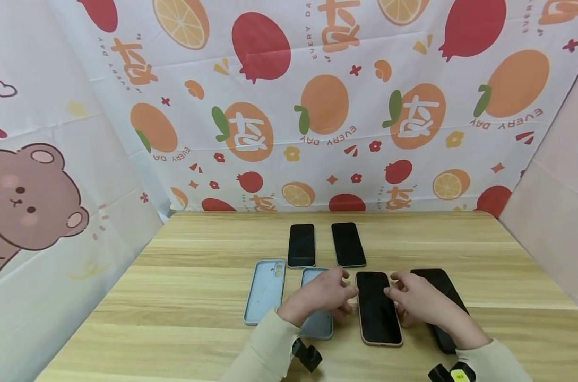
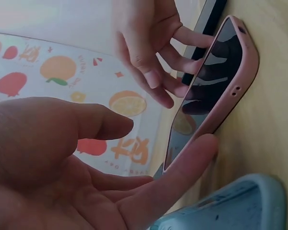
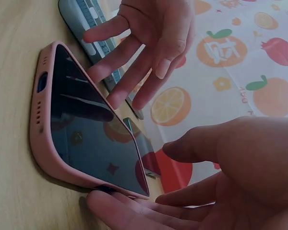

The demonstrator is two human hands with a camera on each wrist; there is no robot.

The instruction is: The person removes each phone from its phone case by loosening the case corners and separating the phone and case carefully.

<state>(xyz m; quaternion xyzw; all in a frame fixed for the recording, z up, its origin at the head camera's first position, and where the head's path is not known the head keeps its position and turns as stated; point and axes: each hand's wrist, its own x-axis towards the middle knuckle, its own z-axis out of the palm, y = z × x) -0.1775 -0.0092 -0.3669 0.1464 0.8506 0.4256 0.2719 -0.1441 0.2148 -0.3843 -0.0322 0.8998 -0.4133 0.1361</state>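
A smartphone in a pink case (image 1: 378,310) lies screen up on the wooden table, between the two hands. On its left side is my left hand (image 1: 326,293), above a grey-blue phone case (image 1: 319,326) that it partly covers. In the left wrist view, a finger of this hand meets the pink case's edge; the thumb is raised. From the right comes my right hand (image 1: 420,298), its loosely spread fingers at the phone's other long edge. The right wrist view shows its thumb held off the screen. Neither hand grips the phone.
A light blue phone case (image 1: 265,292) lies left, its inside facing up. Two dark phones (image 1: 301,245) lie side by side farther back. A black phone or case (image 1: 443,286) is partly under the right forearm. Fruit-printed cloth (image 1: 324,106) hangs behind the table.
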